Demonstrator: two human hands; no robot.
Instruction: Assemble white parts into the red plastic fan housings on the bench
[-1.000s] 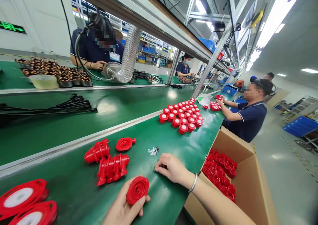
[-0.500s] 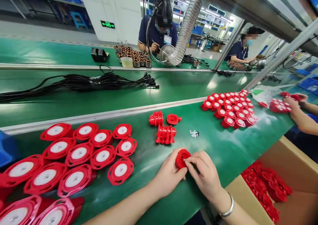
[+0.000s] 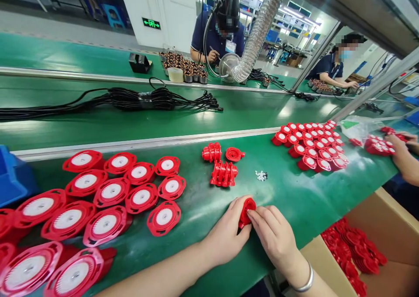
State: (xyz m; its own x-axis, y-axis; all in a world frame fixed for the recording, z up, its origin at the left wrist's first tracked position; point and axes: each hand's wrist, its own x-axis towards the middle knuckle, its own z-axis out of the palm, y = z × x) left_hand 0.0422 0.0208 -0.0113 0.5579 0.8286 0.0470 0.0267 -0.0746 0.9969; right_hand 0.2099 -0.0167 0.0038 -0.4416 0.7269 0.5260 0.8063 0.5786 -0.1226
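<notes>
My left hand [image 3: 225, 235] is wrapped round a red round plastic housing [image 3: 249, 204], holding it tilted up just above the green bench. At the middle of the housing, the fingertips of my right hand [image 3: 276, 236] are pinched together; whatever they hold is hidden. Beyond my hands lie two stacks of similar red housings, a nearer one [image 3: 224, 174] and a farther one [image 3: 211, 152], with a single red housing [image 3: 234, 153] beside them. A small heap of tiny white and grey pieces [image 3: 261, 175] sits to their right.
Red units with white discs [image 3: 111, 191] cover the left bench near a blue bin [image 3: 15, 177]. More red units [image 3: 309, 144] stand right. A cardboard box [image 3: 393, 227] holds red parts at lower right. Black cables [image 3: 140, 98] lie beyond the rail. A co-worker's hands [image 3: 401, 153] work at far right.
The red housing has tipped in my left hand, turning its face toward my right hand. My right fingertips have pressed closer into its middle. The whole view has shifted slightly.
</notes>
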